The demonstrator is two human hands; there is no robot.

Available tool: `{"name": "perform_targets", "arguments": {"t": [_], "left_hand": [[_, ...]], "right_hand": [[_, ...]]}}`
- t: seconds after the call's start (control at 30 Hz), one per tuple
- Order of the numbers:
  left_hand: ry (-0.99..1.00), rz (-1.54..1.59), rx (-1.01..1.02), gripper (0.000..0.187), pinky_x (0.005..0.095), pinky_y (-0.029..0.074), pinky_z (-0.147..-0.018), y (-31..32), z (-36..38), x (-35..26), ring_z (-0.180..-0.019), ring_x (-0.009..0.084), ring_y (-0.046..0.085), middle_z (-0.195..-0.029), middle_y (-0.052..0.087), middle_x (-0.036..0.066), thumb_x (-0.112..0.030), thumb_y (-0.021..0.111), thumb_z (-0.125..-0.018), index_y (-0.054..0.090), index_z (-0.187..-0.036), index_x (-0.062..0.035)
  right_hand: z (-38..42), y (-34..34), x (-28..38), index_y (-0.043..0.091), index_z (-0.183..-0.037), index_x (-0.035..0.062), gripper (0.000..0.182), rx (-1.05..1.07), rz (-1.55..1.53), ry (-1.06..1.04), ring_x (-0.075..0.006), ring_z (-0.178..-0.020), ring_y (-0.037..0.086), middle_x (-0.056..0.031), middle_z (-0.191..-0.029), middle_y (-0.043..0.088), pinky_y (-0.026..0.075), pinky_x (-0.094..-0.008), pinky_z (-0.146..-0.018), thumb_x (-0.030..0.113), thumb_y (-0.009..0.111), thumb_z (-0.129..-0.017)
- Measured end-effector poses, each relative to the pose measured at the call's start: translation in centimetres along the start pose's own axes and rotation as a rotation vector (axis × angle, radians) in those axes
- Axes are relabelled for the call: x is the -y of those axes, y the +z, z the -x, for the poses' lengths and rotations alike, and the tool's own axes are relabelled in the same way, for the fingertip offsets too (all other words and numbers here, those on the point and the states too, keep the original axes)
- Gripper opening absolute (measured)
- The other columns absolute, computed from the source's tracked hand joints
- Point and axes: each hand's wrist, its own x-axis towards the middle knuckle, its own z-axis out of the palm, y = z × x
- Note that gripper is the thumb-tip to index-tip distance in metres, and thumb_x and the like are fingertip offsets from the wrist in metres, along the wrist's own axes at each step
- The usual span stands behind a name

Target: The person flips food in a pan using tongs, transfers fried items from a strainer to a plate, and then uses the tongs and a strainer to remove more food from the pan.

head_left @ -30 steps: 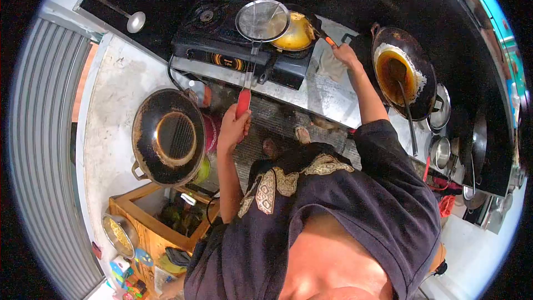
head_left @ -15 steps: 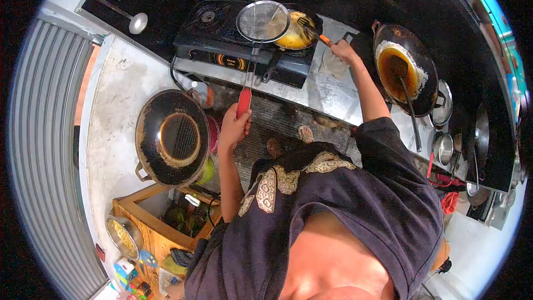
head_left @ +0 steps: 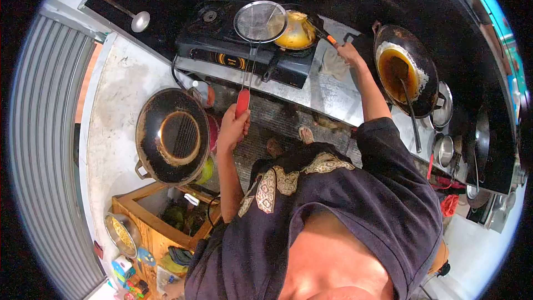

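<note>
My left hand [head_left: 234, 126] is closed around the red handle of a wire-mesh strainer [head_left: 260, 21]. The strainer's round mesh hangs over the stove and overlaps the left side of a small frying pan [head_left: 270, 72] in view. Yellow food that looks like egg [head_left: 295, 34] fills the pan. My right hand [head_left: 348, 54] grips a dark spatula [head_left: 326, 34] with an orange band on its handle. Its blade is at the right edge of the food, and how far it goes under cannot be made out. Below the pan is the black gas stove [head_left: 194, 44].
On the right stands a wok [head_left: 380, 61] of brown oil with a ladle [head_left: 413, 119] in it. Another dark wok [head_left: 150, 128] sits on the left counter. A cloth [head_left: 333, 64] lies beside the stove. A bowl of yellowish pieces [head_left: 122, 236] is at lower left.
The spatula has moved from on top of the food to its right edge, and the food's far edge now looks raised or folded. The strainer has shifted slightly left.
</note>
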Motion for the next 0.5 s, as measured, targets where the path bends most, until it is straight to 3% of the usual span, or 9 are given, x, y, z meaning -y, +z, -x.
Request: {"name": "perform_targets", "arguments": {"t": [0.07, 0.17, 0.27, 0.5], "left_hand": [[0.005, 0.007, 0.003, 0.013, 0.0226, 0.035, -0.040, 0.0, 0.1, 0.0, -0.047, 0.0070, 0.043, -0.059, 0.044, -0.001, -0.016, 0.052, -0.083, 0.043, -0.082, -0.0068], [0.013, 0.002, 0.016, 0.013, 0.0224, 0.036, -0.040, 0.1, 0.3, -0.1, -0.047, 0.0071, 0.043, -0.059, 0.045, -0.001, -0.016, 0.052, -0.083, 0.044, -0.084, -0.0067], [0.020, -0.007, 0.033, 0.012, 0.0224, 0.036, -0.040, 0.0, 0.4, 0.0, -0.047, 0.0072, 0.043, -0.060, 0.045, -0.001, -0.015, 0.052, -0.083, 0.044, -0.085, -0.0066], [0.050, -0.007, 0.016, 0.013, 0.0227, 0.035, -0.039, 0.1, 0.4, 0.1, -0.046, 0.0074, 0.042, -0.060, 0.045, -0.001, -0.015, 0.052, -0.083, 0.043, -0.085, -0.0065]], "right_hand": [[0.8, 0.2, 0.1, 0.056, -0.065, -0.0054, 0.056, 0.038, -0.050, 0.029, -0.0239, -0.052, 0.054, -0.0139, -0.062, 0.056, 0.043, -0.0386, -0.048, 0.049, 0.049, -0.078], [1.8, -0.1, 0.5, 0.055, -0.076, -0.0020, 0.052, 0.168, -0.120, 0.106, -0.0135, -0.052, 0.043, -0.0069, -0.065, 0.052, 0.034, -0.0299, -0.043, 0.049, 0.048, -0.080], [3.1, -0.8, 0.7, 0.056, -0.081, -0.0022, 0.052, 0.153, -0.150, 0.067, -0.0131, -0.050, 0.041, -0.0067, -0.065, 0.052, 0.033, -0.0285, -0.043, 0.049, 0.048, -0.080], [0.5, -0.1, 1.2, 0.057, -0.074, -0.0020, 0.053, 0.038, 0.015, -0.043, -0.0136, -0.050, 0.043, -0.0073, -0.064, 0.052, 0.032, -0.0284, -0.042, 0.050, 0.047, -0.081]]}}
